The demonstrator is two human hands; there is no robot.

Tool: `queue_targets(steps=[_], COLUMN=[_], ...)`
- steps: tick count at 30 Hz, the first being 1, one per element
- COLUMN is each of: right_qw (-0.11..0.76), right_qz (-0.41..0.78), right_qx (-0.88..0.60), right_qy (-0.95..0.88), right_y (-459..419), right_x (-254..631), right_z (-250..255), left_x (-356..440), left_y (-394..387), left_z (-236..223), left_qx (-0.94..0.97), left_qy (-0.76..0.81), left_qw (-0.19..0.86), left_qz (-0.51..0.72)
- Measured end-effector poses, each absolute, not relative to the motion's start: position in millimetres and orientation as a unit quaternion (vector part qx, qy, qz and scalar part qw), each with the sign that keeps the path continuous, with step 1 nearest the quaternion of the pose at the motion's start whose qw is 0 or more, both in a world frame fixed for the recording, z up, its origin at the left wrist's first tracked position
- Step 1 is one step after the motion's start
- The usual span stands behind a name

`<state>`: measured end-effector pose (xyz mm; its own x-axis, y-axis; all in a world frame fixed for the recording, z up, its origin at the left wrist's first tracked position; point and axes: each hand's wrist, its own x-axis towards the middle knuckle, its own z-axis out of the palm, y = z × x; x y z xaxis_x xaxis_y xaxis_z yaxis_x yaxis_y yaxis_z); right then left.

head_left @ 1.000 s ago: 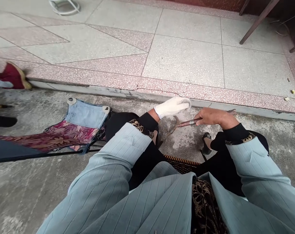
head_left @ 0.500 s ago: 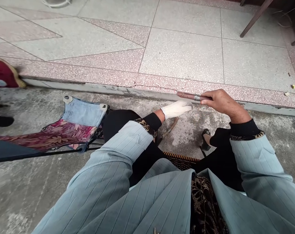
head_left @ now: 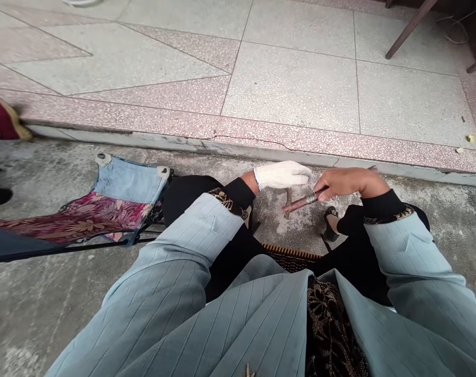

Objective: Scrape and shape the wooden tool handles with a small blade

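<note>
My left hand (head_left: 281, 175) wears a white glove and is closed over a thin brown stick (head_left: 288, 199) that points down to the concrete. My right hand (head_left: 345, 181) is bare and grips a reddish-brown tool with a metal band (head_left: 302, 202). The tool slants down to the left, its tip close to the stick under my gloved hand. Both hands hover between my knees, just in front of the tiled step. Pale blue pinstriped sleeves and black cuffs with gold trim cover my arms.
A raised terrazzo step (head_left: 261, 144) runs across in front of me. A folding stool with a denim and floral cloth seat (head_left: 104, 204) stands at my left. A red shoe (head_left: 2, 123) lies at the far left edge. Wooden furniture legs (head_left: 410, 26) stand at the top right.
My right hand has swung the banded tool down from above the step edge to beside the gloved hand. The stick under my left hand now stands more upright.
</note>
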<state>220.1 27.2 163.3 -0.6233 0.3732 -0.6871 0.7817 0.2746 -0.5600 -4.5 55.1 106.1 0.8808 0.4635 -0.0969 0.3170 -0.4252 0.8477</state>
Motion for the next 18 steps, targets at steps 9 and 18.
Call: queue_targets(steps=[9,18], right_qw=[-0.106,0.288], right_qz=[-0.335,-0.384], right_qx=[0.615,0.45], right_qy=[0.706,0.753], right_y=[41,31], right_x=[249,219], right_z=[173,158], left_x=[7,-9], left_y=[33,48], left_z=[91,115], left_qx=[0.688,0.819], left_qy=[0.223,0.261], left_qw=[0.684,0.51], left_qz=[0.093,0.039])
